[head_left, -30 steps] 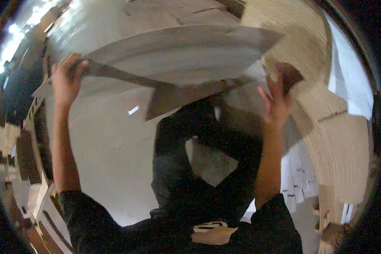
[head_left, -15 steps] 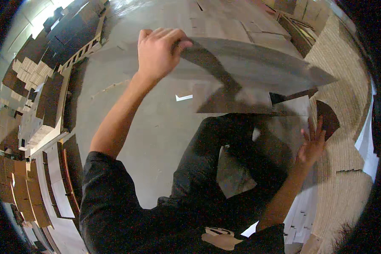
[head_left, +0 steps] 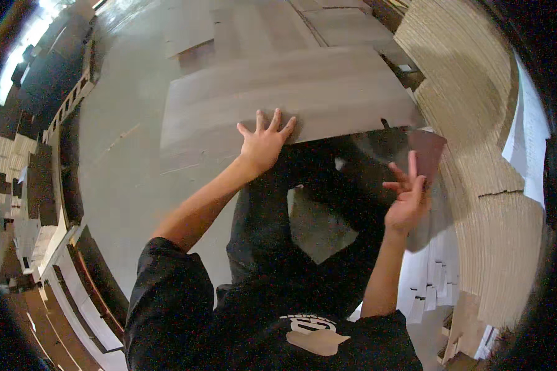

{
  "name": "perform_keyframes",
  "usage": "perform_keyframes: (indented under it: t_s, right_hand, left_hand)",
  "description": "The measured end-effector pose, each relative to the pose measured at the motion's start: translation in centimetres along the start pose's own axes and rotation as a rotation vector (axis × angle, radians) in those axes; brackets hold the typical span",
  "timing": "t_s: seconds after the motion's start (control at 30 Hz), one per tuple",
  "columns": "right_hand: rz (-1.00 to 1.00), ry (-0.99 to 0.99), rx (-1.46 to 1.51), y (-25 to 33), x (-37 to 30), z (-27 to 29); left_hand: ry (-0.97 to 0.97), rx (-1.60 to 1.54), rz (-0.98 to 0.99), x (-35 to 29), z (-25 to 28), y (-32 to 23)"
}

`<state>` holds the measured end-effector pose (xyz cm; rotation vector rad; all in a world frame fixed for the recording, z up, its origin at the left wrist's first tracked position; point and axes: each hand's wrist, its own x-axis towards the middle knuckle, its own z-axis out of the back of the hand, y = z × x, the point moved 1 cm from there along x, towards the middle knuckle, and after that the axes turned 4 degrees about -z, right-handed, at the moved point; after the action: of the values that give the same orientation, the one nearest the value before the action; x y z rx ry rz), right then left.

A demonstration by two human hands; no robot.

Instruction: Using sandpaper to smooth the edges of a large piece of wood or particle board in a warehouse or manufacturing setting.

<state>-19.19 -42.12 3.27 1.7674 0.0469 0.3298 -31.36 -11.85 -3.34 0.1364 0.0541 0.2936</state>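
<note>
A wide grey-brown flat sheet, apparently cardboard (head_left: 328, 80), lies in front of my knees, its near edge by my legs. My left hand (head_left: 263, 145) rests flat on it near that edge, fingers spread, holding nothing. Off to the right, my right hand (head_left: 407, 201) is raised with its fingers apart, and nothing shows in its grip. Just beyond those fingers is a dark reddish-brown piece (head_left: 428, 151) at the sheet's right end; whether the fingertips touch it I cannot tell.
A tall stack of corrugated cardboard (head_left: 470, 111) stands close on my right, with white papers (head_left: 526, 133) on its far side. More flat sheets (head_left: 260, 25) lie beyond. Loaded pallets (head_left: 68, 117) line the left side of the grey floor (head_left: 124, 154). White stacked sheets (head_left: 430, 278) sit by my right forearm.
My left hand, earlier closed and raised at the sheet's upper left, has come down and opened flat on it. The sheet lies lower and flatter. My right hand has shifted left in view.
</note>
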Motion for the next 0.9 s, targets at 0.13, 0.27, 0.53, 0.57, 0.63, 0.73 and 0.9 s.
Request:
perform_keyframes:
  t_s: [0.13, 0.27, 0.53, 0.57, 0.63, 0.73, 0.9]
  right_hand:
    - [-0.065, 0.046, -0.015, -2.8, -1.7, -0.7]
    - [-0.061, 0.137, -0.071, -4.1, -2.5, -2.7]
    - [-0.132, 0.143, -0.150, -6.0, -4.0, -1.7]
    - [-0.160, 0.123, -0.141, -6.4, -3.9, -1.6]
    - [-0.160, 0.155, -0.137, -6.7, -4.1, -2.0]
    - [-0.180, 0.145, -0.135, -6.6, -4.4, -3.1]
    - [-0.171, 0.139, -0.165, -6.8, -3.9, -3.3]
  left_hand:
    - [-0.054, -0.038, -0.022, 1.8, -1.8, -1.2]
    - [0.008, 0.037, 0.055, 2.6, -2.5, 0.0]
    - [0.109, 0.059, 0.060, 2.6, -3.0, 2.8]
    - [0.105, 0.076, 0.028, 3.3, -2.6, 2.9]
    - [0.155, 0.034, 0.059, 4.3, -1.9, 2.9]
    - [0.192, -0.011, 0.082, 5.0, -2.2, 3.9]
    - [0.210, 0.010, 0.142, 6.6, -1.5, 5.9]
